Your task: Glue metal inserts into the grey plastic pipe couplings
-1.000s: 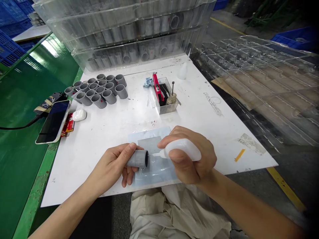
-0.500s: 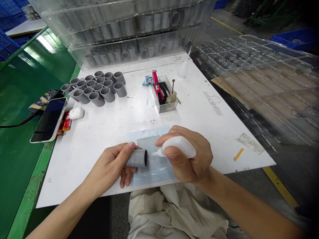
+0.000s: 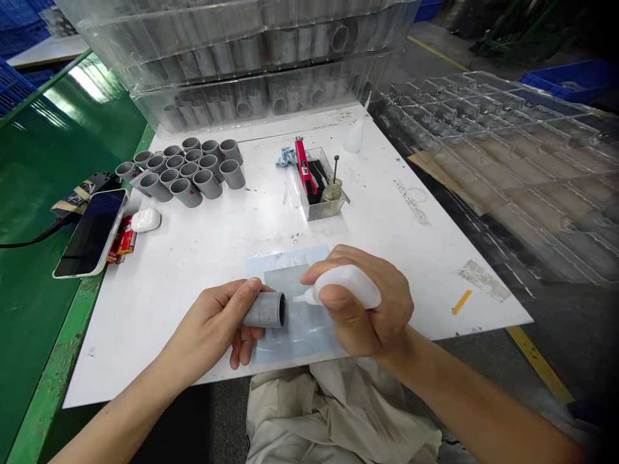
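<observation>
My left hand [image 3: 210, 325] holds a short grey PVC pipe coupling [image 3: 264, 310] in its fingertips, with the open end turned to the right. My right hand [image 3: 365, 306] grips a white plastic squeeze bottle [image 3: 347, 287] on its side. The bottle's thin nozzle points left at the coupling's mouth, a small gap apart. Both hands are held just above a translucent blue plastic sheet [image 3: 302, 341] on the white tabletop [image 3: 387, 258].
Several grey couplings [image 3: 188, 171] stand grouped at the left. A small clear box [image 3: 322, 193] holds a red tool and a small jar. A phone [image 3: 91, 232] lies at the table's left edge. Clear trays of pipe fittings [image 3: 242, 71] rise behind the table.
The coupling has turned slightly in my left hand, and the nozzle remains close to its mouth. The whole view has drifted a little, with the table shifting left.
</observation>
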### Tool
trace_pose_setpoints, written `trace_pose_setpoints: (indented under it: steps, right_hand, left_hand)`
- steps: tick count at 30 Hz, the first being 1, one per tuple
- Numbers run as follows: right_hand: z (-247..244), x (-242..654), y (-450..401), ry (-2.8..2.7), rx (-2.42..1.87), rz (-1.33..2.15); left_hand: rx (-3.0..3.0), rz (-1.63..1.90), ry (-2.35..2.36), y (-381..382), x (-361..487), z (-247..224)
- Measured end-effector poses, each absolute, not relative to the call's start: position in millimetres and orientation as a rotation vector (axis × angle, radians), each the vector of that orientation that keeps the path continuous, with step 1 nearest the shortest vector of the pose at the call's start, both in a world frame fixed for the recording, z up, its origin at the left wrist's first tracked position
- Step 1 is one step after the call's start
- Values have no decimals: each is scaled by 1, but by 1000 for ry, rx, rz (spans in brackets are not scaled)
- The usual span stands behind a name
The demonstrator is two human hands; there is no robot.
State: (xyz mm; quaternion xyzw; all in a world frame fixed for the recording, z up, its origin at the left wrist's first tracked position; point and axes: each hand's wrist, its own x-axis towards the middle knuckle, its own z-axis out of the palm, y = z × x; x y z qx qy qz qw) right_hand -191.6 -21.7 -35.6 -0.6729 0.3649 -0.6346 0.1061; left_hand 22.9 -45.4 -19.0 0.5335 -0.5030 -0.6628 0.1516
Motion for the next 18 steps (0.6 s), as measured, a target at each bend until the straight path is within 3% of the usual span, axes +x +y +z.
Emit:
trace_pose_setpoints:
  steps: [18]
  right_hand:
    - [-38, -191, -24, 1063, -1973, -1977]
  left_hand:
    - [1576, -1909, -1463, -44, 23, -19]
